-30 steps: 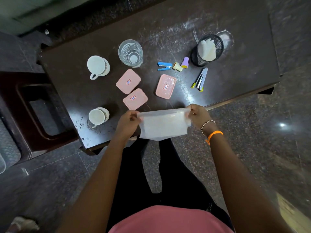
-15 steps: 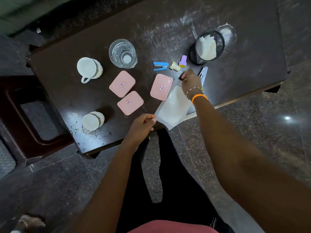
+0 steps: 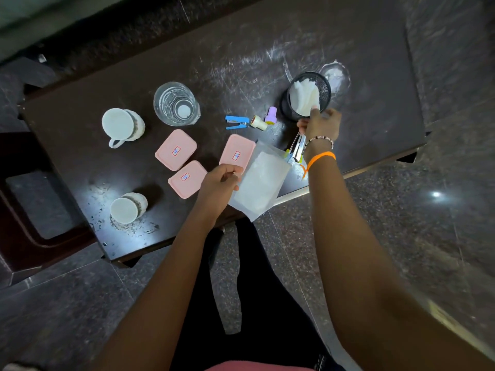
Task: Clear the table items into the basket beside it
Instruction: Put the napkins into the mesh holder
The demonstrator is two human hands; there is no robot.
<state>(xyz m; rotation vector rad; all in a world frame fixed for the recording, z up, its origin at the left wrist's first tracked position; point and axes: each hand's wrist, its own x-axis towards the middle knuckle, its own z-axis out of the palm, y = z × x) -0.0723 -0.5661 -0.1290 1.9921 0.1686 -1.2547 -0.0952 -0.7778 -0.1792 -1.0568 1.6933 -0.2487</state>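
My right hand (image 3: 320, 124) reaches to the black mesh basket (image 3: 325, 88) at the table's back right, its fingertips pinching the lower corner of the white tissue (image 3: 305, 97) inside. A flat white sheet (image 3: 261, 183) lies over the table's front edge, and my left hand (image 3: 222, 180) has curled fingers on its left edge. Three pink lidded boxes (image 3: 175, 149) (image 3: 187, 179) (image 3: 237, 153) sit mid-table. Two white cups (image 3: 123, 125) (image 3: 128, 208) and a glass (image 3: 176, 104) stand on the left. A silver stapler (image 3: 297, 148) lies partly under my right wrist.
A blue mini stapler (image 3: 237, 122), a cream stamp (image 3: 259, 122) and a purple stamp (image 3: 271, 116) lie left of the basket. The dark table (image 3: 241, 62) is scratched, with crumbs around the near cup. A dark wooden chair (image 3: 40, 250) stands at the table's left end.
Both hands held the white sheet stretched out; it was then laid on the table's front edge. My right hand moved up to the mesh basket and my left hand came onto the sheet's edge.
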